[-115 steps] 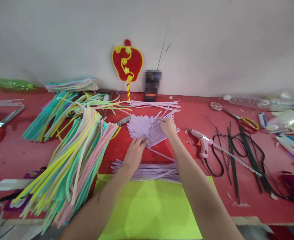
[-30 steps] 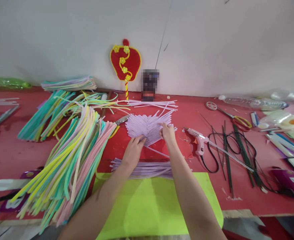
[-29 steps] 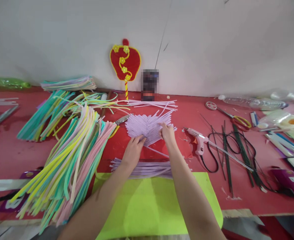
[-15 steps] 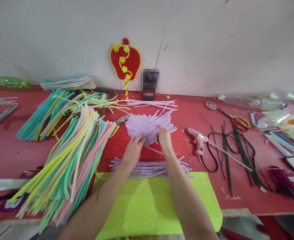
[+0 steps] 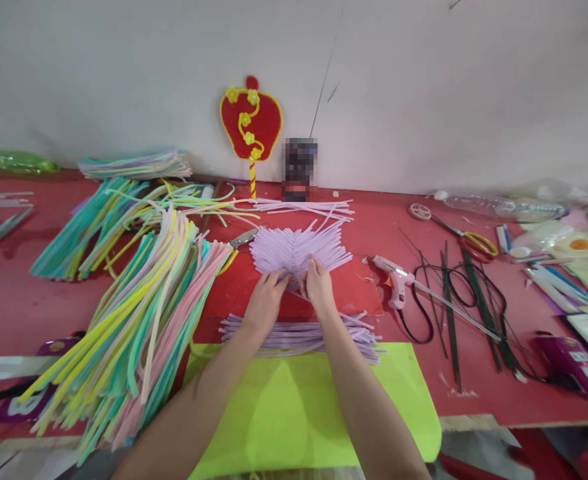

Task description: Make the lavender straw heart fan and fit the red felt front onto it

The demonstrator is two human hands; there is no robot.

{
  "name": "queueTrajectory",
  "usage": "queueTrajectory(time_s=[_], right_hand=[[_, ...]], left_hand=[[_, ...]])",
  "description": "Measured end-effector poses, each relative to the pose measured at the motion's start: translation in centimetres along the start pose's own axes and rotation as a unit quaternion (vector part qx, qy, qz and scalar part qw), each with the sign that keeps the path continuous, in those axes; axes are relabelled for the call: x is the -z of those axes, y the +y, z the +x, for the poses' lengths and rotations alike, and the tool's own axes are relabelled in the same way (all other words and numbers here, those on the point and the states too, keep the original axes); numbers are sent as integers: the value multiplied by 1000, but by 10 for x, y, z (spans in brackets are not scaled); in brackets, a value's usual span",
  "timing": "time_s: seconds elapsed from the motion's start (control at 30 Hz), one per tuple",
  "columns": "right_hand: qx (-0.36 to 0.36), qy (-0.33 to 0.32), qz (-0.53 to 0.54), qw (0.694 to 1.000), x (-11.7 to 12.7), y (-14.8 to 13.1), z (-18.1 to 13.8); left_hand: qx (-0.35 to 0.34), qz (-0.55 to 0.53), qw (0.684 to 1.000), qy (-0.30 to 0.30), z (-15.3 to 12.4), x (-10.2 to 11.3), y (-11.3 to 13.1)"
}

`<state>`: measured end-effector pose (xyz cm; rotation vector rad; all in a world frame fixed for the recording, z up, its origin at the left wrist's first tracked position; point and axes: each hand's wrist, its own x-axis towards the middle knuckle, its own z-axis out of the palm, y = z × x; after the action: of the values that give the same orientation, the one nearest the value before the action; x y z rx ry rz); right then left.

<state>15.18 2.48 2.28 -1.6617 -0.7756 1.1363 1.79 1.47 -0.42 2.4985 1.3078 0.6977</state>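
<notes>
A fan-shaped piece of lilac pipe cleaners [image 5: 294, 250] lies on a red sheet [image 5: 354, 297] in the middle of the table. My left hand [image 5: 265, 303] rests on its near left edge, fingers stretched flat. My right hand [image 5: 318, 288] sits just beside it at the piece's near tip, fingers curled down onto the lilac strands. A loose bundle of lilac pipe cleaners [image 5: 299, 333] lies across under both wrists, at the far edge of a lime green sheet [image 5: 294, 413].
A big heap of pastel pipe cleaners [image 5: 144, 300] spreads at the left. A glue gun [image 5: 394, 280], dark wires [image 5: 464, 300] and red-and-yellow scissors [image 5: 469, 239] lie at the right. A red fan ornament [image 5: 251, 123] leans on the wall. Pliers [image 5: 241, 240] lie beside the lilac piece.
My right hand has slid from the right side of the lilac piece toward me and left, ending close beside my left hand at the near tip. The left hand has stayed put.
</notes>
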Motion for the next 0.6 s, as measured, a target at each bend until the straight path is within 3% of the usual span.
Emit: queueTrajectory(time_s=[0.43, 0.6], right_hand=[[-36, -14, -12, 999, -1, -13, -3], [-11, -5, -16, 1000, 4, -12, 11]], left_hand=[[-5, 0, 1000, 1, 0, -3, -4], [-8, 4, 1000, 1, 0, -3, -4]])
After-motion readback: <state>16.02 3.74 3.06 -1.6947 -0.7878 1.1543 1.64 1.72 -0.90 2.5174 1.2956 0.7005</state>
